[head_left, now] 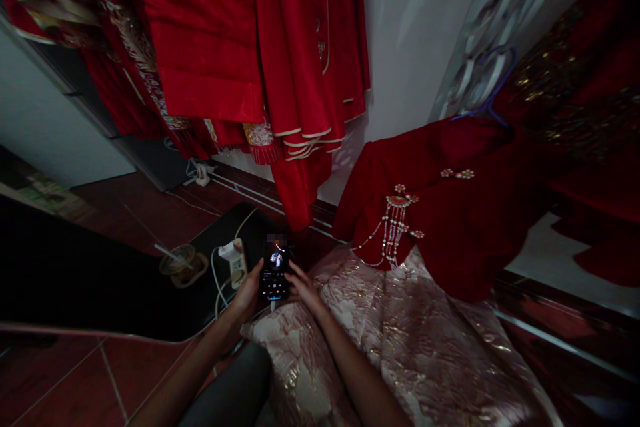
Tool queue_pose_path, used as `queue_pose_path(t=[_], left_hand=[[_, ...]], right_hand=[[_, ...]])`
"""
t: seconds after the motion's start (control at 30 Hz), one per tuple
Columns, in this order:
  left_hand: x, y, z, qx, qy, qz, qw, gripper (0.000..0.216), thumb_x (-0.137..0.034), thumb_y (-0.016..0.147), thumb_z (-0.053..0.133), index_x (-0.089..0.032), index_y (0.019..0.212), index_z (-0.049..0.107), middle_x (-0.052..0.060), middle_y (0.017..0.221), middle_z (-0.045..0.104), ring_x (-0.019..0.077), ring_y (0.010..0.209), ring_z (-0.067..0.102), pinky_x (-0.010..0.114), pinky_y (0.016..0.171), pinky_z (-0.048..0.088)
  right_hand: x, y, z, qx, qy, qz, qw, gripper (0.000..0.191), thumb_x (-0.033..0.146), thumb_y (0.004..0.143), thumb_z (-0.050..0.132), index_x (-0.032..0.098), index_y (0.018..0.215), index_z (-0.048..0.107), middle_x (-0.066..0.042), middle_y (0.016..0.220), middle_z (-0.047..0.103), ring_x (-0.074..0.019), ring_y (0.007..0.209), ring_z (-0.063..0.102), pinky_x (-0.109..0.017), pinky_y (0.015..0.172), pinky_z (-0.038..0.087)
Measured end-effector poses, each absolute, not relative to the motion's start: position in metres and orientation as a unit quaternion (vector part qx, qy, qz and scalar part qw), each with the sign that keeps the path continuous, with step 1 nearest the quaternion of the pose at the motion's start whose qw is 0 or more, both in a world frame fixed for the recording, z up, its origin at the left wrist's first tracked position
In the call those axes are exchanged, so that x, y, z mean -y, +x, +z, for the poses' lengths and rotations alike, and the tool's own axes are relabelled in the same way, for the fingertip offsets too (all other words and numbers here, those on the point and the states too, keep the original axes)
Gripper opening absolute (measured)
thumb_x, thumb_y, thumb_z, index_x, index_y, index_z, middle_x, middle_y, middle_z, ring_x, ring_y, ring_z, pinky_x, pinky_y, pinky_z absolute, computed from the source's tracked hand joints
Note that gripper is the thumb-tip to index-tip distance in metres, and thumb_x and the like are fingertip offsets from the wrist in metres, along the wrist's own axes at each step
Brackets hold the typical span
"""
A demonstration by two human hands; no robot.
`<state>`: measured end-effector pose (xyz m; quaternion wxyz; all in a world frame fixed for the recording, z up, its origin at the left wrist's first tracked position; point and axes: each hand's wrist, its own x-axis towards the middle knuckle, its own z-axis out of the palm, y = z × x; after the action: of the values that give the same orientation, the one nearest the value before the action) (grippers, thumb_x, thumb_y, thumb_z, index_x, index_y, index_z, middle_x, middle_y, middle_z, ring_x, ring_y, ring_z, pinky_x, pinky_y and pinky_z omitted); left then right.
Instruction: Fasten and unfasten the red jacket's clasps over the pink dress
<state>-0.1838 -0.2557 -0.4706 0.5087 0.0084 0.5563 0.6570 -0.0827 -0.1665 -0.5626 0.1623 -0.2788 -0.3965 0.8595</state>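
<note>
A smartphone (273, 280) with a lit, dark screen is held upright over my lap, showing a small picture and playback buttons. My left hand (247, 293) is closed around its left edge. On the opposite side my right hand (305, 290) grips the right edge, fingertips against the phone. A white cable (273, 305) is plugged into its lower end. Under my right forearm spreads a shiny pale pink brocade skirt (380, 320). Above it hangs a dark red top (475, 233) with a beaded tassel ornament (395, 227), on a purple hanger (483, 113).
Left of the phone, a power strip (238, 263) with plugs and cables rests on a black surface (125, 280). Beside it stands a clear plastic container (183, 263) with a stick in it. Several red garments (210, 33) hang along the wall. Reddish tiles (65, 380) cover the floor.
</note>
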Motion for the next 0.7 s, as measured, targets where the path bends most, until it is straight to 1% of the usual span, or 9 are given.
queue_pose_path(t=[0.1, 0.27, 0.47, 0.7], left_hand=[[0.2560, -0.1853, -0.4730, -0.552, 0.009, 0.656, 0.514, 0.043, -0.044, 0.086, 0.051, -0.009, 0.110, 0.060, 0.012, 0.088, 0.071, 0.0236, 0.080, 0.068, 0.035, 0.072, 0.053], [0.2565, -0.1857, -0.4734, -0.552, 0.009, 0.657, 0.513, 0.044, -0.044, 0.086, 0.051, -0.008, 0.110, 0.060, 0.012, 0.088, 0.071, 0.0239, 0.080, 0.068, 0.035, 0.073, 0.052], [0.2556, -0.1823, -0.4677, -0.544, 0.012, 0.654, 0.525, 0.044, -0.043, 0.087, 0.049, -0.009, 0.112, 0.060, 0.012, 0.090, 0.071, 0.0239, 0.082, 0.068, 0.035, 0.075, 0.052], [0.2562, -0.1806, -0.4664, -0.553, 0.008, 0.648, 0.524, 0.046, -0.045, 0.086, 0.049, -0.010, 0.113, 0.059, 0.012, 0.089, 0.071, 0.0247, 0.084, 0.068, 0.036, 0.075, 0.052]], right_hand=[[0.1664, -0.0827, -0.5627, 0.388, -0.272, 0.866, 0.160, 0.074, 0.042, 0.071, 0.068, 0.029, 0.138, 0.041, 0.003, 0.071, 0.059, -0.0055, 0.047, 0.044, -0.019, 0.046, 0.038], [0.1664, -0.0817, -0.5613, 0.384, -0.260, 0.871, 0.163, 0.073, 0.041, 0.072, 0.067, 0.027, 0.138, 0.041, 0.005, 0.064, 0.054, -0.0048, 0.045, 0.041, -0.018, 0.046, 0.038], [0.1662, -0.0813, -0.5590, 0.391, -0.266, 0.867, 0.159, 0.072, 0.040, 0.072, 0.066, 0.026, 0.138, 0.042, 0.001, 0.076, 0.061, -0.0046, 0.046, 0.042, -0.017, 0.045, 0.034], [0.1660, -0.0787, -0.5567, 0.404, -0.278, 0.858, 0.150, 0.070, 0.041, 0.073, 0.064, 0.029, 0.138, 0.041, 0.002, 0.075, 0.061, -0.0062, 0.050, 0.046, -0.019, 0.049, 0.038]])
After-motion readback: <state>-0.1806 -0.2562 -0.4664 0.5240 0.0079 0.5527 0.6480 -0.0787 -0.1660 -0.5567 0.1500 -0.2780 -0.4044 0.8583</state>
